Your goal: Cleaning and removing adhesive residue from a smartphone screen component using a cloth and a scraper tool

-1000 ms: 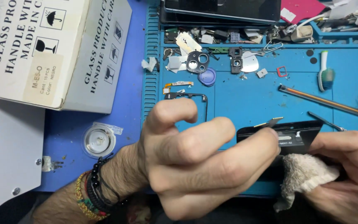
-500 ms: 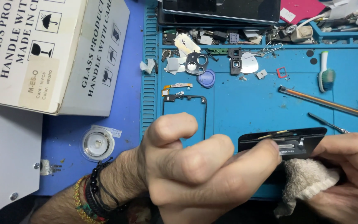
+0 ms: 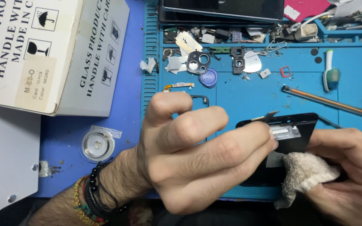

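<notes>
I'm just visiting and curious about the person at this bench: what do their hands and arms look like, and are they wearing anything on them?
Both hands are bare, with no gloves or rings visible. The left hand has a hairy forearm with no sleeve in view, and its wrist carries stacked bracelets: black round beads, plus a band of yellow, red and green beads. The right hand shows only partly at the frame edge, with nothing worn.

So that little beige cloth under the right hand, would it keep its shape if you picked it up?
Probably not. The cloth bunches and folds under the right hand, so it looks soft and floppy. Its frayed, fuzzy surface suggests it is light and would grip rather than slide. It seems unlikely to roll or break.
</notes>
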